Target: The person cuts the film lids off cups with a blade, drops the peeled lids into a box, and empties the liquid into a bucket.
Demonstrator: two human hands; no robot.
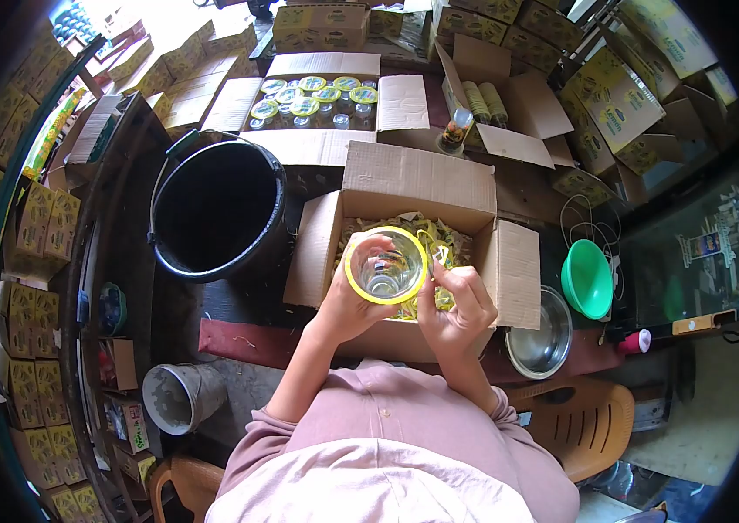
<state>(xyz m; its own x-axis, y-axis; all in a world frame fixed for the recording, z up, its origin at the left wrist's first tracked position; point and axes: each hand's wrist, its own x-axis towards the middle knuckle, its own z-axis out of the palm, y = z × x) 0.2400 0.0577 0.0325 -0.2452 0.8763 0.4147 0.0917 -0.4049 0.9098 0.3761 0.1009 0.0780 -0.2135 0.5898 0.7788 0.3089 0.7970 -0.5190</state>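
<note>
My left hand (pixel 345 301) is wrapped round a clear glass jar (pixel 384 272) with a yellow rim, its round end facing the camera. Just right of the jar, my right hand (pixel 458 305) is closed in a pinch on a thin yellow strip (pixel 432 248) that stands up beside the rim. Both hands are over an open cardboard box (pixel 417 170), which holds many yellow and pale strips (pixel 455 237). Part of the box's contents is hidden behind the jar and my hands.
A black bucket (pixel 217 209) stands left of the box. Behind is a carton of yellow-lidded jars (pixel 304 106). To the right are a metal bowl (pixel 542 336) and a green bowl (pixel 587 279). A grey bucket (pixel 179 397) is at lower left, a chair (pixel 579 423) at lower right.
</note>
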